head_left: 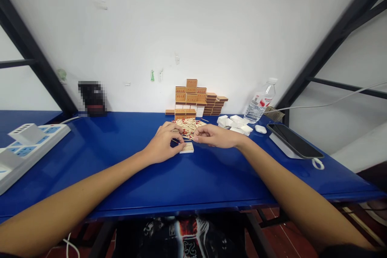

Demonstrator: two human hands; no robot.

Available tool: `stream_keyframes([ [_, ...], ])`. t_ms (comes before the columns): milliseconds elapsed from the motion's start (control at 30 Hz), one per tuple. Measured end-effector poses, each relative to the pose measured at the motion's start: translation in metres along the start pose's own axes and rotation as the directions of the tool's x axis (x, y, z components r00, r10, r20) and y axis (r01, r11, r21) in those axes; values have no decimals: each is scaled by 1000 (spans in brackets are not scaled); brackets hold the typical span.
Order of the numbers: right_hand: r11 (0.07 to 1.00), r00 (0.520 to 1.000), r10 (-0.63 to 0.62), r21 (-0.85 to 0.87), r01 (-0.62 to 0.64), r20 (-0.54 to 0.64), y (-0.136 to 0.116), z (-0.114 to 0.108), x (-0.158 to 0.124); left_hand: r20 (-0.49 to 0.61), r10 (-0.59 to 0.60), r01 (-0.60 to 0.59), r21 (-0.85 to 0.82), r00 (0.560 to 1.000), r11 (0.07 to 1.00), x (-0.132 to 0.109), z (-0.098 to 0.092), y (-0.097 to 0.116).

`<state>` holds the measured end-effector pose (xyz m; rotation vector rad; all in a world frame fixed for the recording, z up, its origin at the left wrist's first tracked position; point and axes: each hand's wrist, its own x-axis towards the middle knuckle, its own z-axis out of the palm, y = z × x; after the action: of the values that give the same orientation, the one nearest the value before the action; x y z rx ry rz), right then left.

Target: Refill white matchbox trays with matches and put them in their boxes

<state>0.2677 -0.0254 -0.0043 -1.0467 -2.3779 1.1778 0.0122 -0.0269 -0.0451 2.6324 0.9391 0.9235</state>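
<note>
A small white matchbox tray point(188, 150) with matches lying in it rests on the blue tabletop. My left hand point(165, 143) curls around the tray's left end, thumb and fingertips closed on it. Just behind the tray spreads a loose pile of red-tipped matches point(189, 124). Over the pile's right edge my right hand point(216, 135) has its thumb and fingers pinched together; whatever is between them is too small to make out. Behind the pile, orange-brown matchboxes point(191, 98) stand stacked against the wall.
White empty trays point(237, 123) lie heaped to the right, near a water bottle point(260, 102) and a white earphone case point(260, 129). A phone point(294, 141) leans on a white box at far right. On the left sits a power strip point(36, 149) with plugged-in adapters.
</note>
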Motion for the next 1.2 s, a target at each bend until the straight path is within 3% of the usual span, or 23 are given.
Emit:
stream_keyframes([
  [300, 981, 976, -107, -182, 72, -190, 5, 23, 10, 12, 65, -66, 118, 998, 991, -5, -16, 0],
  [500, 932, 978, -153, -349, 94, -144, 5, 35, 14, 109, 113, -126, 119, 988, 985, -7, -13, -5],
  [800, 919, 992, -94, -390, 53, -86, 1, 30, 10, 100, 129, -139, 99, 987, 985, -7, -13, -6],
  [1200, 911, 973, -194, -391, 131, -128, -1, 33, 11, 81, 160, -167, 98, 984, 981, -7, -12, -5],
])
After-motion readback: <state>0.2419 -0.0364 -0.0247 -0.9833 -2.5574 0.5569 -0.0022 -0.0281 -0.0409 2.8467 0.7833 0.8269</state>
